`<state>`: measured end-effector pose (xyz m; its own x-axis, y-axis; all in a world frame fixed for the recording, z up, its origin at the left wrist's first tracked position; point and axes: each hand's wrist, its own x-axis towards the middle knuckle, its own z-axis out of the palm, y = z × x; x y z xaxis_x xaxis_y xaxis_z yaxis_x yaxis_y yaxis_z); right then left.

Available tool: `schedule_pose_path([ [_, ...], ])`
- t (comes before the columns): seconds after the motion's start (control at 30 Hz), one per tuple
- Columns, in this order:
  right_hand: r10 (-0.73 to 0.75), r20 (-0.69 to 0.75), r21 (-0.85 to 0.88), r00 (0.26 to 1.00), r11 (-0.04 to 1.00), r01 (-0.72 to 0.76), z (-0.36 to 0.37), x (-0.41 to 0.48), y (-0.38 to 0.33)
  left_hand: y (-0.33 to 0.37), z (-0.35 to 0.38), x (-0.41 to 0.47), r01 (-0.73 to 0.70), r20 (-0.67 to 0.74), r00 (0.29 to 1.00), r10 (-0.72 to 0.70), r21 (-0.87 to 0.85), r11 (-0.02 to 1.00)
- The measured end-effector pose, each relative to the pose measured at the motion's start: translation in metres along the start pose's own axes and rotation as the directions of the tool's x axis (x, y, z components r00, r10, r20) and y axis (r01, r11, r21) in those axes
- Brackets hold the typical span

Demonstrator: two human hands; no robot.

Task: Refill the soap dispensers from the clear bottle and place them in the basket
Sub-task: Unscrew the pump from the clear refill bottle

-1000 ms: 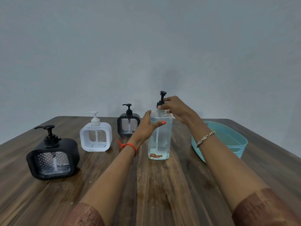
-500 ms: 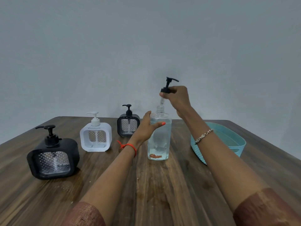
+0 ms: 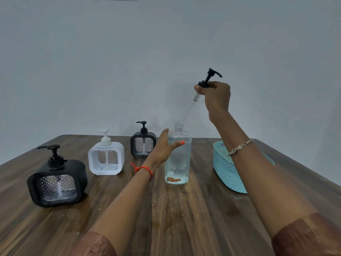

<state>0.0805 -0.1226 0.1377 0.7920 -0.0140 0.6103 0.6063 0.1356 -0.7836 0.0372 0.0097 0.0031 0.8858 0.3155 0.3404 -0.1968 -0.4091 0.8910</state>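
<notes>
The clear bottle (image 3: pixel 178 159) stands upright mid-table, mostly full of clear liquid, its neck uncovered. My left hand (image 3: pixel 164 146) grips its upper left side. My right hand (image 3: pixel 216 97) holds the black pump head (image 3: pixel 208 78) high above and to the right, tilted, with its clear tube reaching down to the bottle's mouth. Three square dispensers stand to the left: a large black one (image 3: pixel 57 182) nearest, a white one (image 3: pixel 106 157) behind it, a small black one (image 3: pixel 143 145) at the back. The teal basket (image 3: pixel 226 174) sits at the right, partly behind my right forearm.
The dark wooden table (image 3: pixel 175 218) runs to a plain grey wall at the back. Its right edge passes just beyond the basket. Bare wood lies between the bottle and me.
My right hand has lifted the pump head off the clear bottle and raised it up and to the right, drawing the tube almost out. My left hand has stayed on the bottle.
</notes>
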Motion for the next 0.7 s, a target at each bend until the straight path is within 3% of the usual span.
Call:
schedule_pose_path([
  [0.37,-0.089,-0.116,0.076,0.989,0.992,0.099,-0.013,-0.002,-0.015,0.000,0.001,-0.001,-0.001,0.005,1.000,0.001,-0.016,1.000],
  [0.53,-0.175,-0.208,0.261,0.962,0.938,0.227,-0.042,-0.011,-0.034,0.000,0.001,-0.001,0.008,0.006,1.000,-0.008,-0.020,1.000],
  [0.7,-0.305,-0.101,0.270,0.947,0.908,0.321,-0.074,-0.047,-0.009,0.006,0.003,-0.006,-0.019,-0.010,1.000,0.019,-0.029,0.999],
])
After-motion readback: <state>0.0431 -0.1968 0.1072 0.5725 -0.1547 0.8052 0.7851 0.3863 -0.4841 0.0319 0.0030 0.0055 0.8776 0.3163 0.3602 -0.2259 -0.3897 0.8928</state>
